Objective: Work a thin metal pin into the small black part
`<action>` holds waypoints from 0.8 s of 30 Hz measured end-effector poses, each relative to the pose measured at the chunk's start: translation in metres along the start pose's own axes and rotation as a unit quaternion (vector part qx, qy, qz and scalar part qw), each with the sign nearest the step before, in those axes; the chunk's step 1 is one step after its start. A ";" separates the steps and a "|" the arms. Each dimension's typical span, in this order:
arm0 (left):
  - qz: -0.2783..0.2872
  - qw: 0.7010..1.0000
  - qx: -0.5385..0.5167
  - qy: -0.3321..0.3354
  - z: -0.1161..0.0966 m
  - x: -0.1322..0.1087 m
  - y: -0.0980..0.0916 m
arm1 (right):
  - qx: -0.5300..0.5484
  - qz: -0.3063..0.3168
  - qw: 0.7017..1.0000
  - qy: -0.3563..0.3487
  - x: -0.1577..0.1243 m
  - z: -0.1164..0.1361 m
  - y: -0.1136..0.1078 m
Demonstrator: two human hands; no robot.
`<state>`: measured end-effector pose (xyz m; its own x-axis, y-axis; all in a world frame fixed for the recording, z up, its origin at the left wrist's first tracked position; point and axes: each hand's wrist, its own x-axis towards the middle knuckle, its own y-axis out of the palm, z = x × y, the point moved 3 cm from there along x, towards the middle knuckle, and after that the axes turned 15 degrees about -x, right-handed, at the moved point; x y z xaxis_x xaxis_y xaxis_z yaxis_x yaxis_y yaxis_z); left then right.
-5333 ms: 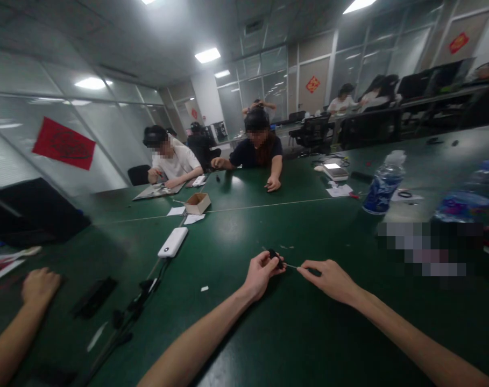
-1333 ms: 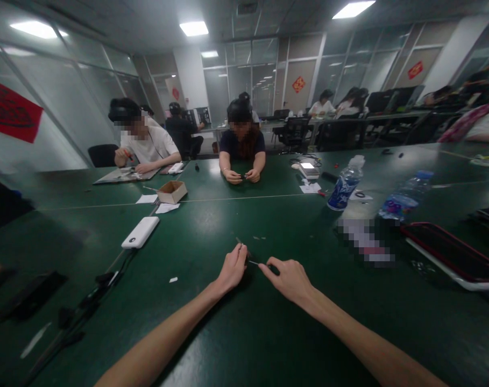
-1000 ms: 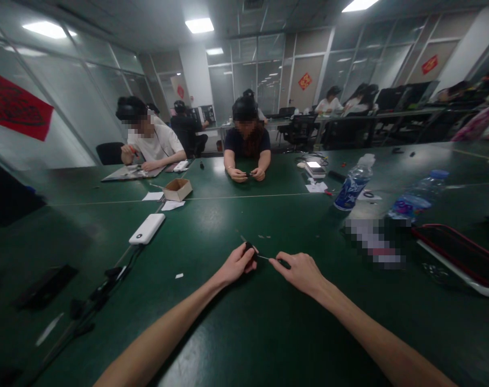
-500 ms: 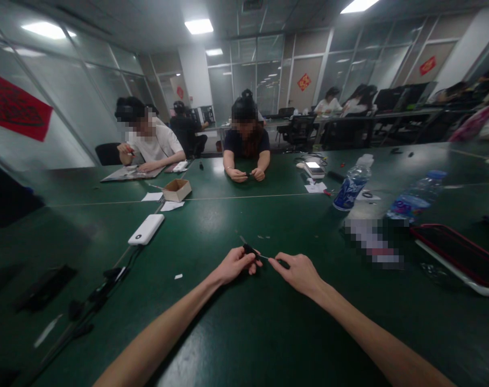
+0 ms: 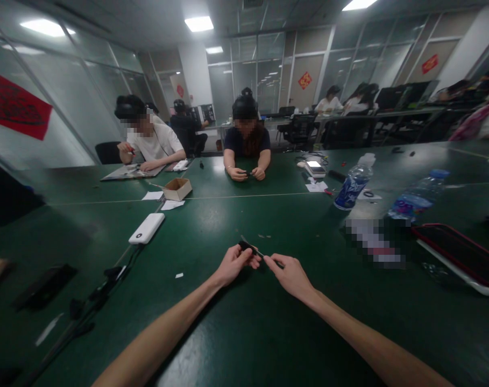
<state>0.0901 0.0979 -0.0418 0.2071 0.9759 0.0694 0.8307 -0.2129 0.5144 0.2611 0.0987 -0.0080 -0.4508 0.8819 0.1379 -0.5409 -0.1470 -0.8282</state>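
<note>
One small, elongated black object [image 5: 245, 245] is found over the near half of the dark green, smooth-topped table [image 5: 212, 333], pinched between the thumb and fingers of the left hand [image 5: 236, 262]. By the right hand [image 5: 288, 274], a slender, metallic-looking rod with a dark handle [image 5: 261, 254] is clamped and directed at the object; whether contact is made at its tip cannot be determined. The hands are held close together, fingertips nearly meeting.

Progress is judged as under way: both pieces have been taken up and aligned. Neither has been set down, and no finished result can be confirmed at this size.

Nearby, a small white paper-like scrap [image 5: 179, 276] is noted on the left, with a white, rounded rectangular power bank [image 5: 147, 228] beyond it. To the right, a clear plastic bottle with a blue label [image 5: 351, 185] and a dark, red-edged flat case [image 5: 458, 247] are recorded. Farther off, an open tan cardboard box [image 5: 182, 192] is seen; across the table, a co-worker in a dark top [image 5: 247, 145] is seated.
</note>
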 end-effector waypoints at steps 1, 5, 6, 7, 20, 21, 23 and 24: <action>0.007 1.000 -0.002 -0.006 0.001 0.000 0.000 | -0.001 0.006 1.000 -0.007 0.000 -0.001 -0.001; 0.034 0.998 -0.007 -0.049 0.003 0.000 -0.001 | -0.060 0.030 0.996 -0.065 0.003 -0.010 -0.009; 0.038 0.997 -0.007 -0.059 0.003 0.000 -0.001 | -0.085 0.030 0.992 -0.085 0.003 -0.012 -0.011; 0.040 0.997 -0.008 -0.068 0.003 0.000 -0.001 | -0.111 0.025 0.988 -0.106 0.003 -0.014 -0.013; 0.029 0.994 -0.040 -0.102 0.002 0.003 0.000 | -0.286 -0.026 0.944 -0.163 0.000 -0.016 -0.021; 0.027 0.994 -0.035 -0.100 0.002 0.003 0.000 | -0.281 -0.021 0.947 -0.157 0.000 -0.015 -0.020; 0.025 0.995 -0.026 -0.097 0.003 0.003 0.000 | -0.269 -0.013 0.953 -0.141 -0.001 -0.013 -0.018; 0.026 0.995 -0.023 -0.096 0.003 0.003 0.001 | -0.261 -0.009 0.956 -0.134 -0.001 -0.013 -0.017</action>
<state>0.0928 0.1009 -0.0437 0.3482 0.9351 -0.0657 0.7927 -0.2563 0.5531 0.2797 0.1061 -0.0012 -0.6481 0.7259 0.2303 -0.1538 0.1714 -0.9731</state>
